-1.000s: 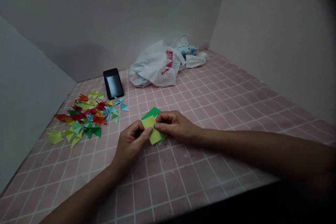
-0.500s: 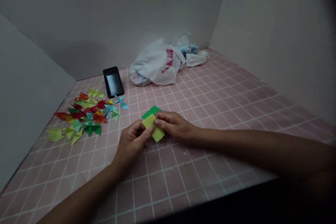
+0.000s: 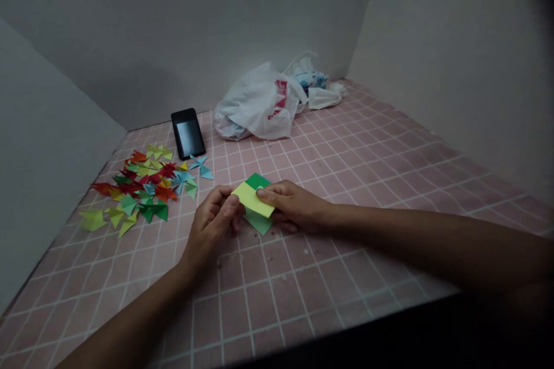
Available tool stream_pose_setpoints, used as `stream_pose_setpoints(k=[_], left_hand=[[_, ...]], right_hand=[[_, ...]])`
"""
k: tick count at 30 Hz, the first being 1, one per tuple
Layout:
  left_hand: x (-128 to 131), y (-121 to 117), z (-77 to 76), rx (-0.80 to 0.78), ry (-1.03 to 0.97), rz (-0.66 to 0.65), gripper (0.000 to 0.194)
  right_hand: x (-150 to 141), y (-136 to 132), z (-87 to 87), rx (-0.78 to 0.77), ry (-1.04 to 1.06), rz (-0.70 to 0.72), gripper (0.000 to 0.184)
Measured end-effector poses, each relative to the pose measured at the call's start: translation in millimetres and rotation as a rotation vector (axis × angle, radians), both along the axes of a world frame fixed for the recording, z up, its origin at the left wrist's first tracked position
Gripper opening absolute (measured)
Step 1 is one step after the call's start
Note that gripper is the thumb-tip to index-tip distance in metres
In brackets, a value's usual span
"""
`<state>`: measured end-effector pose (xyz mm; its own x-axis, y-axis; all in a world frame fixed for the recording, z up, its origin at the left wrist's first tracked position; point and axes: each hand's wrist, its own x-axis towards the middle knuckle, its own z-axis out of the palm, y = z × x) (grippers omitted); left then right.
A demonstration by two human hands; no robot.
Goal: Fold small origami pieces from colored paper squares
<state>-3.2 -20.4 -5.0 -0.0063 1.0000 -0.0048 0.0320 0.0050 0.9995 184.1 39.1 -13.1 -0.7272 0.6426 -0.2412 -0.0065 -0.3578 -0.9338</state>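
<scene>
A folded yellow paper strip [image 3: 252,199] lies across a folded green paper strip [image 3: 258,221] just above the pink tiled surface [image 3: 329,265]. My left hand [image 3: 211,223] pinches the yellow strip's left end. My right hand [image 3: 291,204] grips the strips from the right, fingers on top of the yellow one. Part of the green strip is hidden under the yellow one and my right hand.
A heap of several folded paper stars [image 3: 138,190] in red, green, yellow and blue lies to the left. A black phone [image 3: 187,133] leans behind it. White plastic bags [image 3: 259,105] sit in the back corner. Grey walls [image 3: 454,52] enclose the surface on three sides.
The yellow strip has turned from steeply slanted to nearly level and risen slightly. More of the green strip now shows below it. Both hands shifted a little with it.
</scene>
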Motion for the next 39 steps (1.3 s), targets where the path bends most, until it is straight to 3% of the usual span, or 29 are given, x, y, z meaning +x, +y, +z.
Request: stream_pose_setpoints(k=[4,6,8,10,12,16,23,28,34,39], left_hand=[[-6,7,1.8,0.255,0.085,-0.064,0.050],[-8,8,3.2,0.356,0.227,-0.089,0.034],[-10,8,4.6,0.399,0.334,-0.083,0.005],[-11,6,5.8,0.347,0.368,-0.054,0.012],[-10,5,7.0,0.258,0.353,-0.019,0.017],[-8,4,8.9,0.148,0.285,0.018,0.021],[-4,4,6.0,0.036,0.235,0.018,0.023],[-2,4,1.8,0.004,0.163,-0.026,0.022],[-1,4,-1.6,-0.008,0.182,0.008,0.032],[1,4,-0.9,-0.157,0.115,-0.121,0.028]], right_hand=[[2,4,5.4,-0.231,0.098,0.077,0.038],[2,4,6.7,-0.262,0.110,0.141,0.042],[2,4,6.5,-0.242,0.069,0.191,0.044],[3,3,4.9,-0.148,0.004,0.162,0.041],[3,3,2.4,-0.002,-0.018,0.046,0.038],[4,4,-1.2,0.176,0.069,-0.114,0.046],[1,-1,1.5,0.288,0.097,-0.099,0.025],[2,-3,1.9,0.347,0.006,-0.158,0.025],[1,-2,0.0,0.273,0.007,-0.140,0.021],[1,-3,-4.2,0.354,0.028,-0.095,0.019]])
